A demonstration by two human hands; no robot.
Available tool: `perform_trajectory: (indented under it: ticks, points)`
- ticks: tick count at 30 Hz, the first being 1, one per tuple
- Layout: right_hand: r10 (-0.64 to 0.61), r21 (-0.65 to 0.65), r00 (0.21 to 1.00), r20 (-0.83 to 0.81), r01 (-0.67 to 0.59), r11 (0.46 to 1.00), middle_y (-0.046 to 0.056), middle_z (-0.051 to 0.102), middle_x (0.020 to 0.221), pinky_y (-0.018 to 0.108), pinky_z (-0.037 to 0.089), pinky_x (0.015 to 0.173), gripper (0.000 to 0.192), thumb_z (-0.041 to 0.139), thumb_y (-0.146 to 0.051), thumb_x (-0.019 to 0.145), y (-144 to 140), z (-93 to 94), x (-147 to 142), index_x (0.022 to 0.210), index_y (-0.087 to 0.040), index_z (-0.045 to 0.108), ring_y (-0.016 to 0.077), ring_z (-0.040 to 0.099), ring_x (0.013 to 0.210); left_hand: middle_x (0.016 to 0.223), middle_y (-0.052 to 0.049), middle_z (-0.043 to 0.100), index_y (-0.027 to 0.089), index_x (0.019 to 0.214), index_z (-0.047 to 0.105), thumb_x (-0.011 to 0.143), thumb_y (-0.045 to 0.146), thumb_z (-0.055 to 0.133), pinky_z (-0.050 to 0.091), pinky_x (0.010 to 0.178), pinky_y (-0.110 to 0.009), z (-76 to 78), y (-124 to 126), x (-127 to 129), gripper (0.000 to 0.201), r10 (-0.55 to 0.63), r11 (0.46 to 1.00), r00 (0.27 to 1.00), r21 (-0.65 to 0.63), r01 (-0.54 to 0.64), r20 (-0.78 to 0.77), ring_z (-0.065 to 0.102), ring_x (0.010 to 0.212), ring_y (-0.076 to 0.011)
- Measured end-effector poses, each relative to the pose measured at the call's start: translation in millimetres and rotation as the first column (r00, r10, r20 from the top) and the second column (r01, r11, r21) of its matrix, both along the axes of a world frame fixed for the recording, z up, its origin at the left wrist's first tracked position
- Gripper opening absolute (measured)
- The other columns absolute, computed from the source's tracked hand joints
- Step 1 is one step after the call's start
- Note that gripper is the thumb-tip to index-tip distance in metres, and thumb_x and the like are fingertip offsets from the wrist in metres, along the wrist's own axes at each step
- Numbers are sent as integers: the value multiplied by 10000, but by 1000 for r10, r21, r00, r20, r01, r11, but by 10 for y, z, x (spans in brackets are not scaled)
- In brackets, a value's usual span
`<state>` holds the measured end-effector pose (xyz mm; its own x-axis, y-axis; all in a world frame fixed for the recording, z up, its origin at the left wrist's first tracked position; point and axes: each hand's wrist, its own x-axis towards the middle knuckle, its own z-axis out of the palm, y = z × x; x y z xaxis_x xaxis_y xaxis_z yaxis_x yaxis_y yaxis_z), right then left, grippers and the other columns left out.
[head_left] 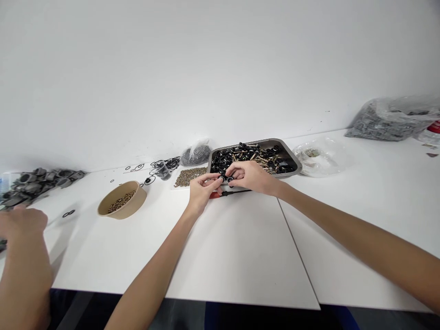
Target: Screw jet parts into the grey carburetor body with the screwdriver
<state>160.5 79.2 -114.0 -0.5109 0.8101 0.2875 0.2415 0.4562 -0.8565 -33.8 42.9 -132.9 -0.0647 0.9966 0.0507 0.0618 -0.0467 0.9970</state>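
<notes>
My left hand point(203, 190) and my right hand point(250, 177) meet at the front edge of a grey metal tray point(295, 170). Each pinches a small round black part with a pale ring; the left one point(222, 179) and the right one point(230, 179) sit close together. Whether the two are joined I cannot tell. Many black parts point(220, 160) and brass-coloured screws point(261, 161) fill the tray. Under my hands lies a screwdriver point(225, 194) with a red and black handle, partly hidden. Just left of the tray, small brass pieces point(189, 176) are heaped in a shallow white container.
A tan bowl point(140, 199) holds more brass pieces. Black rubber rings point(172, 163) and bagged dark bits point(195, 155) lie behind it. Clear plastic bag point(325, 158) is right of the tray; a large bag of grey parts point(385, 121) stands far right. Another person's arm point(25, 256) reaches toward grey fittings point(37, 183) at left.
</notes>
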Motion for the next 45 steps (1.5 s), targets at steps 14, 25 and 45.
perform_trajectory:
  ticks: [14, 25, 45]
  points:
    - [-16, -157, 988, -153, -9, 988, 30, 673, 868, 272, 576, 740, 352, 750, -81, 677, 68, -134, -60, 998, -157, 628, 148, 679, 791, 632, -51, 697, 123, 919, 682, 578, 364, 888, 556, 583, -311, -91, 41, -3, 465, -34, 997, 971, -55, 48, 235, 674, 590, -190]
    - [12, -225, 969, -246, -70, 972, 2, 612, 818, 254, 561, 729, 321, 787, -104, 640, 100, -186, -74, 930, -144, 655, 133, 661, 775, 643, -69, 704, 115, 917, 659, 557, 335, 905, 568, 599, -322, -70, 28, 2, 489, -44, 996, 954, -63, 66, 296, 675, 592, -193]
    - [32, -270, 962, -272, -108, 957, -3, 595, 821, 242, 570, 694, 323, 786, -103, 655, 110, -215, -76, 948, -141, 655, 118, 660, 727, 625, -82, 702, 98, 901, 656, 529, 311, 920, 537, 588, -297, -26, 13, 17, 503, -33, 992, 941, -101, 71, 336, 669, 564, -191]
